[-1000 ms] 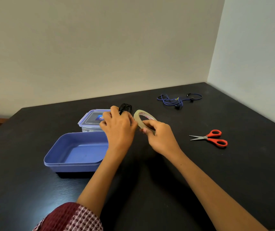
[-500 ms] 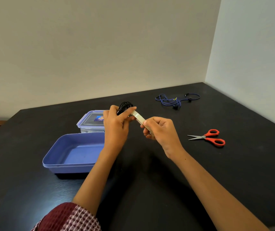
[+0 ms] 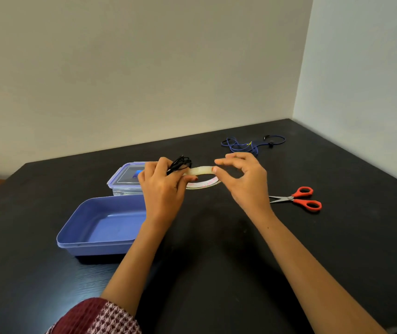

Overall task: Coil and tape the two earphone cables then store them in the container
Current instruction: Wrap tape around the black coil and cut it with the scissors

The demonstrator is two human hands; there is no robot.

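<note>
My left hand (image 3: 162, 189) grips a coiled black earphone cable (image 3: 179, 163), whose loops stick out above the fingers, and its fingertips also touch the near end of a clear tape roll (image 3: 202, 179). The roll hangs almost flat between both hands above the black table. My right hand (image 3: 243, 182) pinches the roll's upper rim with thumb and finger, the other fingers spread. A blue earphone cable (image 3: 248, 144) lies loose and uncoiled at the back of the table. The open blue container (image 3: 103, 225) sits left of my left arm.
A clear box with a blue-rimmed lid (image 3: 126, 179) stands behind the blue container. Red-handled scissors (image 3: 298, 198) lie to the right of my right hand. Walls close off the table's back and right sides.
The tape roll has turned from edge-on to nearly flat. My right hand has moved right and now pinches the rim with its fingers spread. My left hand still holds the black cable.
</note>
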